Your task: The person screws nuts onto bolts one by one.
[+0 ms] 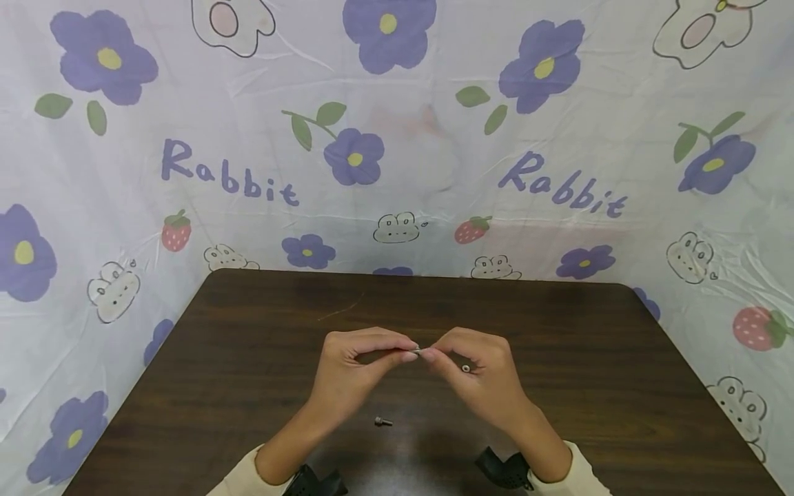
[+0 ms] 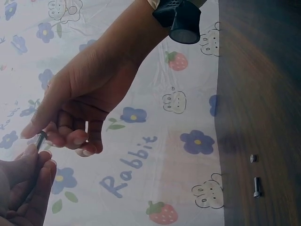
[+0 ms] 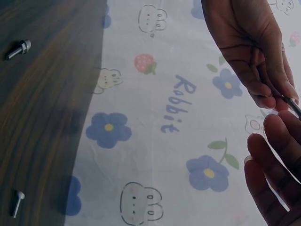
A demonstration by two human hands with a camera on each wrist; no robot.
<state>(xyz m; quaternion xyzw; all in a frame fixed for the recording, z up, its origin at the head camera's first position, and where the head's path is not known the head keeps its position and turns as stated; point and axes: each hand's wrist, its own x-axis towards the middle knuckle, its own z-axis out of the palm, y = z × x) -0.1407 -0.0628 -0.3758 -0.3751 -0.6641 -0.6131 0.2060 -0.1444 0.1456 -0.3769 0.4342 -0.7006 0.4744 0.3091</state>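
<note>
My left hand (image 1: 347, 368) and right hand (image 1: 482, 372) meet fingertip to fingertip over the middle of the table. Between them is a small metal bolt (image 2: 41, 138), dark grey with a threaded shank. Left thumb and fingers pinch one end; right thumb and forefinger pinch the wider end. In the right wrist view part of the bolt (image 3: 293, 106) shows between the fingertips, the rest hidden. Below the hands lies a second bolt (image 1: 382, 421) with a collar-like ring by its head. A small metal screw (image 1: 466, 368) shows beside the right hand, partly covered by it.
The dark wood table (image 1: 248, 331) has rounded far corners. A white cloth (image 1: 434, 172) with flowers, strawberries and rabbits hangs behind it and along both sides. A black wrist camera (image 1: 504, 470) sits on my right wrist, another (image 1: 316, 480) on the left.
</note>
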